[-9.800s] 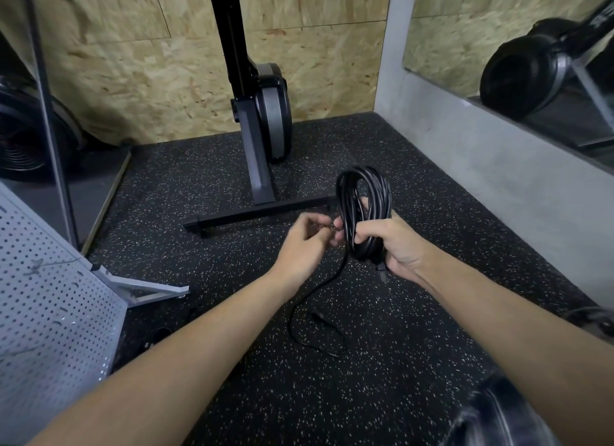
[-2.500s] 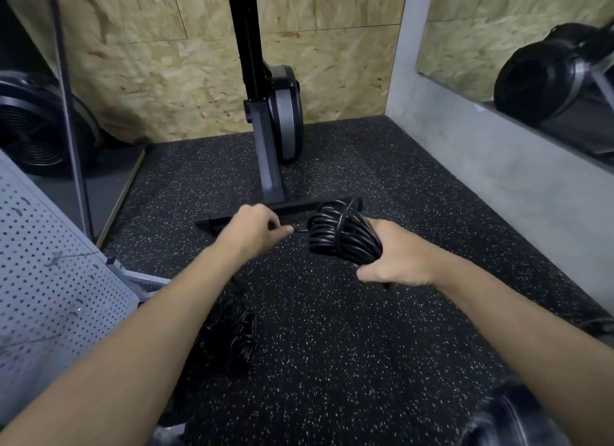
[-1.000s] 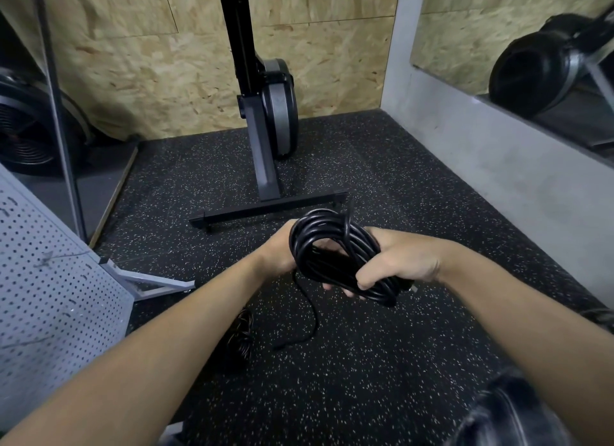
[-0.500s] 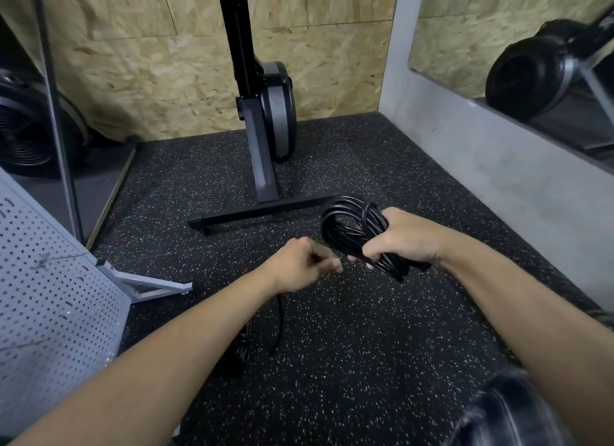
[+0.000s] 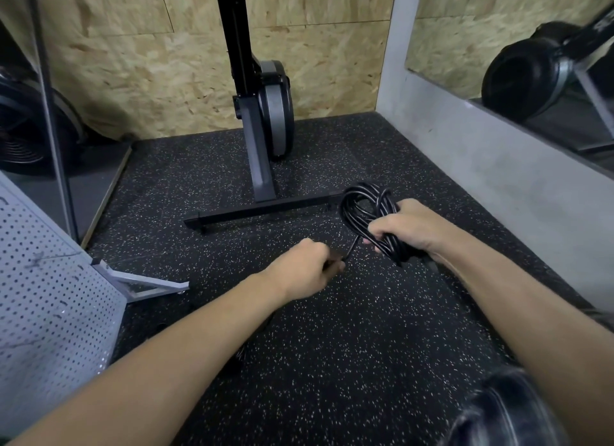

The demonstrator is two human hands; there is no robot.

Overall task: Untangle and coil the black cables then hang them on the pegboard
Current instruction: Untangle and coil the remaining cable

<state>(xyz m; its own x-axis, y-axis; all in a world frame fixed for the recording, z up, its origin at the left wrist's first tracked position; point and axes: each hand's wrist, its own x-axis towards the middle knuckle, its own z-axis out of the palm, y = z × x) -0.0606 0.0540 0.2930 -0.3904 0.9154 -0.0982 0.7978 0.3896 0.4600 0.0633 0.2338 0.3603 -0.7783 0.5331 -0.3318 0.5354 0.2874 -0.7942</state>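
My right hand (image 5: 403, 231) grips a coiled bundle of black cable (image 5: 363, 209) above the speckled floor, loops sticking up and left of the fist. A short taut stretch of the cable's loose end (image 5: 351, 246) runs down-left to my left hand (image 5: 307, 267), which pinches it with curled fingers. The grey pegboard (image 5: 46, 292) leans at the left edge on a metal foot (image 5: 146, 284). Another dark cable (image 5: 237, 357) lies partly hidden under my left forearm.
A black exercise machine upright (image 5: 262, 113) with a floor crossbar (image 5: 262, 211) stands ahead. Plywood wall behind, a grey concrete ledge (image 5: 498, 166) on the right with a mirror above. A dark shoe (image 5: 505, 412) shows at bottom right.
The coil has risen and shifted right in my right hand. My left hand has pulled the loose end tight; the slack that hung toward the floor is gone.
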